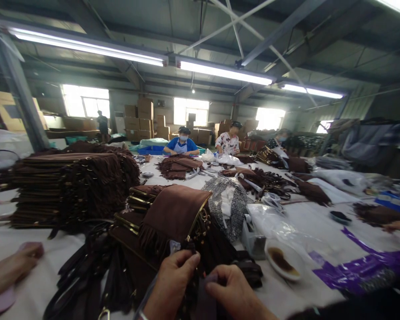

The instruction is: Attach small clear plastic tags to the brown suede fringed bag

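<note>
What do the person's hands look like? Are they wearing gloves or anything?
No gloves: both hands are bare. The left hand has a thin silvery band at the wrist, at the picture's lower edge; whether it is a bracelet or a watch cannot be told. The right hand shows no ring or band, and a dark sleeve seems to cover that arm.

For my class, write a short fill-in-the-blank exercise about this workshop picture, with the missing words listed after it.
1. The left hand and right hand work on a fringed bag coloured ____.
2. The small white dish lies to the ____ of the hands.
3. The plastic wrap beside the dish is ____.
4. The seated person across the table wears a ____ top.

Missing words: brown; right; purple; blue
</note>
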Motion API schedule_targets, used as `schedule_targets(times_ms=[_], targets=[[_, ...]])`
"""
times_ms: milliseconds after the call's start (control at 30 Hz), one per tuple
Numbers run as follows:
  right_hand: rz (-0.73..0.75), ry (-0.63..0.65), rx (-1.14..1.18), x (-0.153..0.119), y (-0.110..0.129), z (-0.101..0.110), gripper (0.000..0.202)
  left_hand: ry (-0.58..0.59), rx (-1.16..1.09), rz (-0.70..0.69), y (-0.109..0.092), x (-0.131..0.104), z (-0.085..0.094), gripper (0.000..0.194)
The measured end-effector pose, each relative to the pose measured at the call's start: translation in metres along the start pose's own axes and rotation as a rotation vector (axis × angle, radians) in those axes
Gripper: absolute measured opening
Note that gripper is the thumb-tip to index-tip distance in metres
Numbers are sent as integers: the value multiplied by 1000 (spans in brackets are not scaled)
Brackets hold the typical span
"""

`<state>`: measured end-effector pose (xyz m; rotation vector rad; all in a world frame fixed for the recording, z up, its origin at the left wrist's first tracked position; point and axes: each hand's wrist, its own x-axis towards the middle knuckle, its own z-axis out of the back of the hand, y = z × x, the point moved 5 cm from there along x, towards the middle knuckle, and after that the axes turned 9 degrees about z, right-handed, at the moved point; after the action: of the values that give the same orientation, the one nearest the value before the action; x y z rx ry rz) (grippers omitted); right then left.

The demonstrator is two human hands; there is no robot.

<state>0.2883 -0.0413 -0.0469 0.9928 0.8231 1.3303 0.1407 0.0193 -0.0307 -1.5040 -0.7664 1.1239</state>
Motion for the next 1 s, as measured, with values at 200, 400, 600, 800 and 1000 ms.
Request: schedule_targets(times_ms=[200,400,600,800,1000], targets=[[-43,18,141,0,0,-6,15,20,-19,-2,-2,-2,-1,35],[-37,31,220,-1,-7,-9,12,10,18,-32,-6,-2,-1,35],[-42,29,138,-2,0,-7,15,9,-6,0,-5,-1,-2,37],[-19,24,88,1,1,-5,15,-11,21,-36,-9,-3,-3,33],[-52,57,221,4,-7,-8,12,-17,11,-36,-3,-2,0,32]])
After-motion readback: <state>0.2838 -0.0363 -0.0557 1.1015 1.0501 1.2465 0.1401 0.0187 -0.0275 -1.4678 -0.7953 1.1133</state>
